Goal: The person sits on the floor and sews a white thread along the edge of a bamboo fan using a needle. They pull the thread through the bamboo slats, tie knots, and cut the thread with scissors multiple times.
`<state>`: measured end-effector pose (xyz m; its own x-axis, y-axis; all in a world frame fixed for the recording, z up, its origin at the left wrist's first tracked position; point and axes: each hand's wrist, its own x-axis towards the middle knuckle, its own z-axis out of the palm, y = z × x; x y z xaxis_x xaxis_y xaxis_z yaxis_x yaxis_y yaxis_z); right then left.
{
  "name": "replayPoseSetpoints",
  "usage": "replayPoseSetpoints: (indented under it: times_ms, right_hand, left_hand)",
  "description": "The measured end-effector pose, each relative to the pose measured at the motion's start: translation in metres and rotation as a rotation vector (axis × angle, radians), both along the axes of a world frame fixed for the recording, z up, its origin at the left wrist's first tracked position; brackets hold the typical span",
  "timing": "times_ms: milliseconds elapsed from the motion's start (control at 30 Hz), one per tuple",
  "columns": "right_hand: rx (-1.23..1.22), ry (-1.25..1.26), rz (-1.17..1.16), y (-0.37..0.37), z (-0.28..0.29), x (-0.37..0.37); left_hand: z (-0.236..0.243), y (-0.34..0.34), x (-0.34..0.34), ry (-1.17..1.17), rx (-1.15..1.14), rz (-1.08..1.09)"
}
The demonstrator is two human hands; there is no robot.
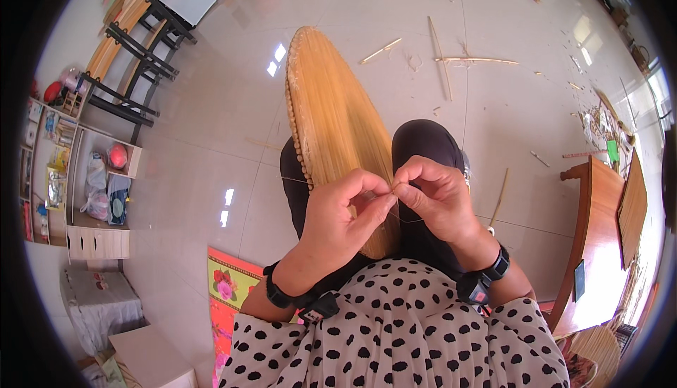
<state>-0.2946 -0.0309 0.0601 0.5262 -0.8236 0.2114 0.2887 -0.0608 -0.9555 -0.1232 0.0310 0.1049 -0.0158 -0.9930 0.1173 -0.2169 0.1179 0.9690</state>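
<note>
A fine thread [412, 221] is being pinched at the fingertips of the left hand [345, 212] and the right hand [437, 194], which are being held nearly touching — a slack length is being let hang below them. A long straw-coloured oval piece [328, 92] is being supported at the dark-trousered knees [427, 141], its rounded far end being pointed out beyond them; along its left edge a knobbly border [290, 116] is being displayed. Its near part is being partly hidden by the left hand — whether it is being touched there cannot be told. On the floor [204, 106], beyond the right knee, crossed thin stalks [441, 59] are lying. At the left edge of a wooden table [599, 212], a dark flat object [579, 280] is being seen.
</note>
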Motion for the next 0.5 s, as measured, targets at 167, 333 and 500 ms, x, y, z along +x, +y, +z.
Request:
replayPoseSetpoints:
  times_ms: [167,333,500]
  right_hand:
    - [0.189,-0.146,-0.002,0.0,-0.002,0.0]
    - [0.274,-0.232,0.114,0.003,-0.007,0.002]
    - [0.282,-0.274,0.169,0.006,-0.007,0.006]
  left_hand:
    - [0.009,0.003,0.002,-0.036,0.012,0.067]
    - [0.013,0.0,0.0,0.041,-0.04,0.078]
    - [0.004,-0.006,0.0,0.053,-0.072,0.053]
